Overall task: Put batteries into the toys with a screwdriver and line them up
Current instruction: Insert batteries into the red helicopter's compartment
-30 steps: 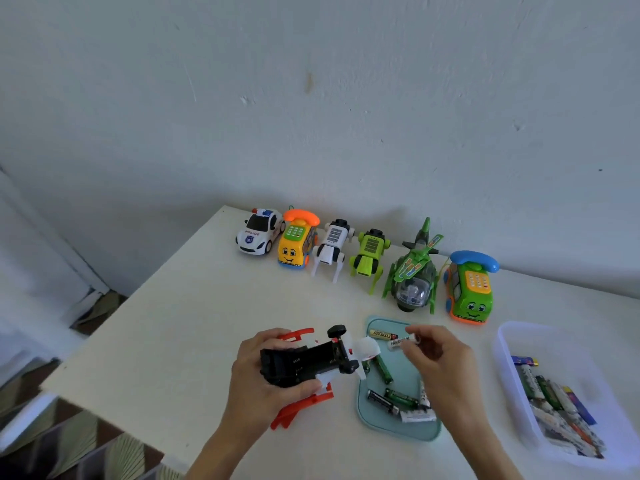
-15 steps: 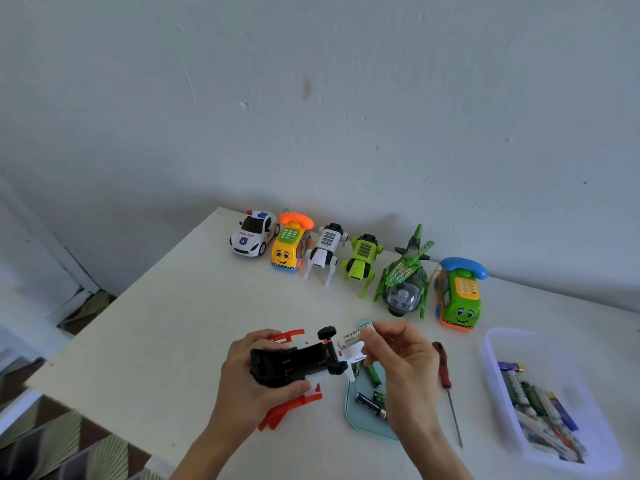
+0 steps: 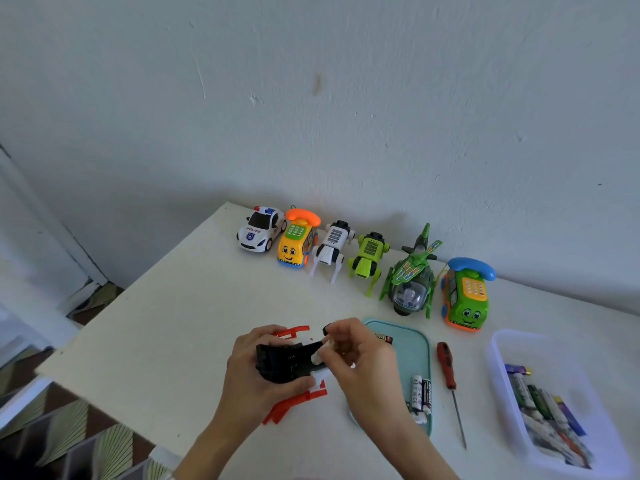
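My left hand (image 3: 252, 375) grips a red, white and black toy (image 3: 291, 363) turned underside up near the table's front edge. My right hand (image 3: 360, 362) pinches a white battery (image 3: 320, 355) at the toy's open black underside. A red-handled screwdriver (image 3: 446, 367) lies on the table to the right. Loose batteries (image 3: 420, 393) rest on a teal tray (image 3: 412, 344) just behind my right hand. Along the wall stand a police car (image 3: 261, 228), an orange phone car (image 3: 298, 242), a white robot dog (image 3: 330, 249), a green robot dog (image 3: 367, 261), a green helicopter (image 3: 410, 278) and a green phone car (image 3: 467, 296).
A clear plastic box (image 3: 498, 344) with several batteries sits at the right edge. The white table's (image 3: 173, 323) left edge drops to a patterned floor. A plain wall runs behind the toy row.
My right hand carried the white battery from the tray over to the toy's underside. The camera view shifted left, bringing the screwdriver into sight.
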`<action>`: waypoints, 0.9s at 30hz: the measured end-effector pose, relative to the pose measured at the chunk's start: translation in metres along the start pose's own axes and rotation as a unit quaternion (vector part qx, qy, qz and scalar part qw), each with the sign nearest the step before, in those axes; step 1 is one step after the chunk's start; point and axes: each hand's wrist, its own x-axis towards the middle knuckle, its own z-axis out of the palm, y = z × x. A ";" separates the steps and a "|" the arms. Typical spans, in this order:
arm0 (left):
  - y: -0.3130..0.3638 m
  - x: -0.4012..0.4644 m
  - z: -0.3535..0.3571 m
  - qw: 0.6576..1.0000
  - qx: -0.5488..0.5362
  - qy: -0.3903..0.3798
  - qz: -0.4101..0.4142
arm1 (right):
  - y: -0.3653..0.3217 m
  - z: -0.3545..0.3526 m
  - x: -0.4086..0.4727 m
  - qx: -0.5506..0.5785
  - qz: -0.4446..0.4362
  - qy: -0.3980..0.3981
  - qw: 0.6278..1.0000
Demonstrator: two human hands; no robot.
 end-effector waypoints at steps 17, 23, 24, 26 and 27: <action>0.000 0.000 0.001 1.000 0.019 0.000 0.014 | 0.051 0.028 0.004 -0.165 -0.198 0.139 0.956; -0.001 0.002 0.000 1.000 0.015 -0.005 0.006 | 0.050 0.027 0.000 -0.293 -0.251 0.128 0.914; 0.000 0.002 0.000 1.000 0.011 -0.005 0.003 | 0.050 0.026 0.000 -0.317 -0.264 0.125 0.902; 0.000 0.003 0.000 1.000 0.006 -0.008 0.002 | 0.049 0.026 0.000 -0.343 -0.288 0.119 0.886; 0.000 0.004 0.000 1.000 0.006 -0.009 0.002 | 0.050 0.027 0.000 -0.348 -0.297 0.115 0.882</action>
